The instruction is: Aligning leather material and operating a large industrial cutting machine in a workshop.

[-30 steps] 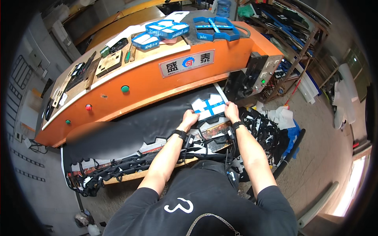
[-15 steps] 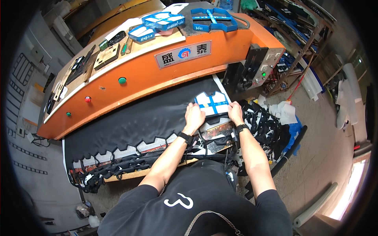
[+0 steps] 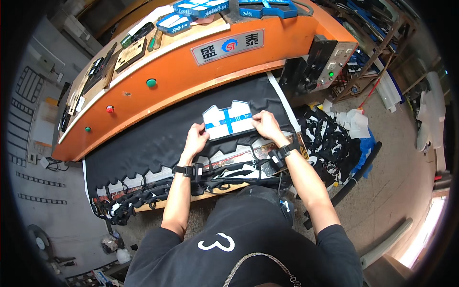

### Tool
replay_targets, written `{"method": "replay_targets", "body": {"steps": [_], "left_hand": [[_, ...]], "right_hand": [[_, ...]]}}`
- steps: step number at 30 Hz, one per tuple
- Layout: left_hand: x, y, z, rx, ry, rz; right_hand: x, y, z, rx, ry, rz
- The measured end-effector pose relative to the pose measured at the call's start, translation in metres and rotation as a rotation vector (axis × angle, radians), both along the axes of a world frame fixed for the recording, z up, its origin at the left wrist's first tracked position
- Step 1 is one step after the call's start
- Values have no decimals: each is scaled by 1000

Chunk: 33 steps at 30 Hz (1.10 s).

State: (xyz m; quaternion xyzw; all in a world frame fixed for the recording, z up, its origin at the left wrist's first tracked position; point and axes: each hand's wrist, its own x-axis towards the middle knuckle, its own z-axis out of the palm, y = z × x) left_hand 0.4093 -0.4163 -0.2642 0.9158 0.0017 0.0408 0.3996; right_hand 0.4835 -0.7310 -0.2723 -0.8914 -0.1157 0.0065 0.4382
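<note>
Two hands point(image 3: 195, 139) point(image 3: 266, 125) on white-blue template point(image 3: 228, 120)

Two bare hands, left point(image 3: 195, 139) and right point(image 3: 266, 125); one white notched cutting template with blue cross point(image 3: 228, 120); three round machine buttons at ten o'clock.

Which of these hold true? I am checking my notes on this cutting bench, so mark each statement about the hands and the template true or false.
1. Both hands, left hand and right hand, touch the white notched template with blue cross tape. True.
2. The template lies on the black fabric sheet. True.
3. The big machine housing behind is green. False: it is orange.
4. The right hand holds scissors. False: its fingers rest only on the template's edge.
5. Each wrist bears a black band. True.
</note>
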Motion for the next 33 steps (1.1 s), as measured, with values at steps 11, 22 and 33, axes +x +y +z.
{"method": "replay_targets", "body": {"steps": [11,22,33], "left_hand": [[-30,27,-53,-227,37,86],[-26,35,-90,-519,57,130],[-19,38,-96,-568,15,95]], "right_hand": [[-10,23,-23,31,50,120],[2,19,-61,239,274,113],[20,9,-93,811,513,47]]}}
